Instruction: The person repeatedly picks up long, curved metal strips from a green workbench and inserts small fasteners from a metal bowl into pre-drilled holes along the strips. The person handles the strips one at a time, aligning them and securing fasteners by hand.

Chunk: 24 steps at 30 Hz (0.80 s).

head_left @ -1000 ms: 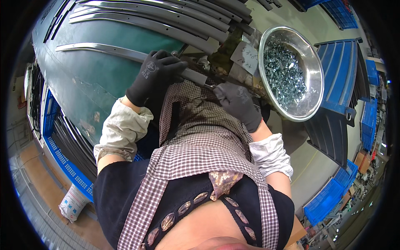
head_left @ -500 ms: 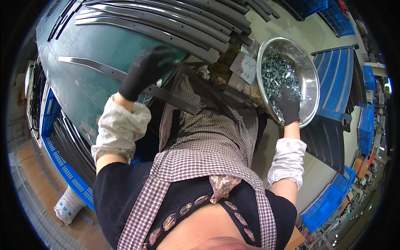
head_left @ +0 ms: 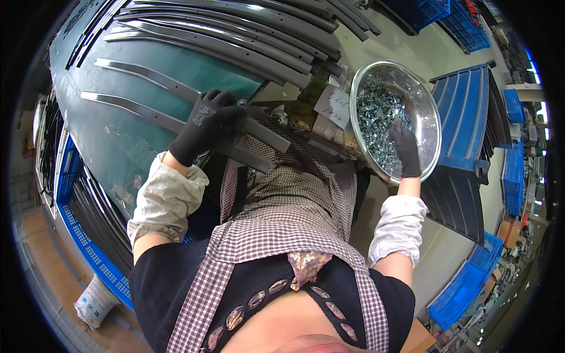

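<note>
My left hand (head_left: 210, 125), in a black glove, is closed around a long dark strip (head_left: 158, 77) with a bent far end. A second such strip (head_left: 132, 107) runs alongside it, nearer to me, passing under the same hand. Both near ends stick out past the table edge over my checked apron (head_left: 294, 191). My right hand (head_left: 404, 150), gloved in black too, is inside a shiny metal bowl (head_left: 428, 112) among many small metal pieces (head_left: 376, 112). Its fingertips are drawn together; whatever lies between them is too small to make out.
More dark strips (head_left: 235, 44) lie stacked across the far side of the green tabletop (head_left: 88, 79). A blue crate (head_left: 88, 226) of strips stands at my left. Beside the bowl are a marked paper card (head_left: 331, 107) and a blue ribbed bin (head_left: 462, 120).
A second strip now lies apart from the stack, nearer me, with my left hand closed on it. My right hand stays in the bowl, its fingers drawn together and more visible above the pieces.
</note>
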{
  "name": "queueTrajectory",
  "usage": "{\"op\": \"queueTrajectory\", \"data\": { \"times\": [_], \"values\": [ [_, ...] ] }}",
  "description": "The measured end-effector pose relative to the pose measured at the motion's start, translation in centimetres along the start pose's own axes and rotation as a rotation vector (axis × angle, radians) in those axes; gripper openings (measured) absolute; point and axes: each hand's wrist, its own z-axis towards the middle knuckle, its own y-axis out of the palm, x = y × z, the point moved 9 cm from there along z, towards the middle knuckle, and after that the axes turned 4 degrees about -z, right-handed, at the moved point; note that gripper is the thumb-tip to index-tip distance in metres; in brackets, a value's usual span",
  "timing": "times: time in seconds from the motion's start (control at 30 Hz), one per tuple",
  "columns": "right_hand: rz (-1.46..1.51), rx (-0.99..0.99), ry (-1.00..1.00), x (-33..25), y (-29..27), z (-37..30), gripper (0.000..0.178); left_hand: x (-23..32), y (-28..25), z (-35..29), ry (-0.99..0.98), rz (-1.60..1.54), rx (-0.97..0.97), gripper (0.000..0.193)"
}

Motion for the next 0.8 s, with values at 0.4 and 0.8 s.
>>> {"op": "queueTrajectory", "data": {
  "times": [0.4, 0.8],
  "values": [
    [1.014, -0.465, 0.042, -24.4, 7.4, -11.9, 0.013, 13.6, 1.7, -0.5, 0.203, -0.216, 0.024, 0.049],
    [1.194, -0.626, 0.007, -25.8, 10.8, -13.0, 0.018, 12.3, 2.7, -2.3, 0.187, -0.297, -0.027, 0.032]
  ]
}}
